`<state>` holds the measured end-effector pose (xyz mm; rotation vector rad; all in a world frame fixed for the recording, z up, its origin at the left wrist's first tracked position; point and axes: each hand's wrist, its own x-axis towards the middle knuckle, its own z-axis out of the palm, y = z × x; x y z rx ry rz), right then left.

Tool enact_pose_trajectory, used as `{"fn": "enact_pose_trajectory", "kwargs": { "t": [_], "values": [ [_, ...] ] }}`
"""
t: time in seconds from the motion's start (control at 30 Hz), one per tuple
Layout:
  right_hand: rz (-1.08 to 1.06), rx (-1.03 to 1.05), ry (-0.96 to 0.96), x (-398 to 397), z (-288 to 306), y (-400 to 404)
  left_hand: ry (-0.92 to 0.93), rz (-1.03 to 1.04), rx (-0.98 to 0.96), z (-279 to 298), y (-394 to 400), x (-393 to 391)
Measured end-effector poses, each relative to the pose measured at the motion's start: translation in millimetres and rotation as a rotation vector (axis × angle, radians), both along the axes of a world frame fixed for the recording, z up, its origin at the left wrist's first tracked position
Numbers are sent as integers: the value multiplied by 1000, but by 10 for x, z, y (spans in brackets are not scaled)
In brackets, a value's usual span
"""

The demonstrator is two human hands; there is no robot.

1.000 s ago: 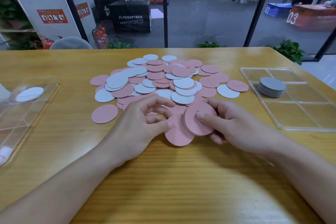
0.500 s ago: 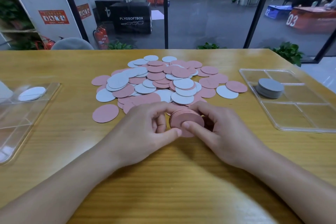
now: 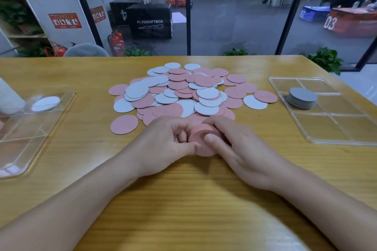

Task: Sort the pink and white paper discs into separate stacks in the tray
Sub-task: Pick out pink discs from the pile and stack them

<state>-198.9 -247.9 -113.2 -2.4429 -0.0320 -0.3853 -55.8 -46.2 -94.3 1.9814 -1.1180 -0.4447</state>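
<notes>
Left hand and right hand clasp pink stack

Left tray cut off at edge

- Left hand and right hand: both curl round a small stack of pink discs, thumbs at its near edge, fingers at its sides; the stack sits on the wooden table.
- Loose heap of pink and white discs: spread over the table just beyond the hands, the discs overlapping.
- Single pink disc: lies flat, apart at the heap's near left edge.
- Clear divided tray: at the right; a stack of grey-looking discs stands in it.
- Second clear tray: at the left; one white disc rests at its far end.
</notes>
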Motion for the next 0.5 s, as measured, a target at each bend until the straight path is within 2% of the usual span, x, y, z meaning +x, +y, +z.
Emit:
{"fn": "enact_pose_trajectory", "kwargs": {
  "t": [0.1,0.2,0.3,0.4,0.5],
  "values": [
    [-47,241,-148,-28,29,26,213,-5,14,43,154,-29],
    [-14,489,-71,11,81,196,369,-45,95,121,396,-59],
    [-15,637,73,169,63,432,245,48,125,96,605,47],
    [-19,546,198,347,46,621,96,86,115,74,762,175],
    [-74,228,181,396,14,732,45,68,162,61,854,275]
  ]
}}
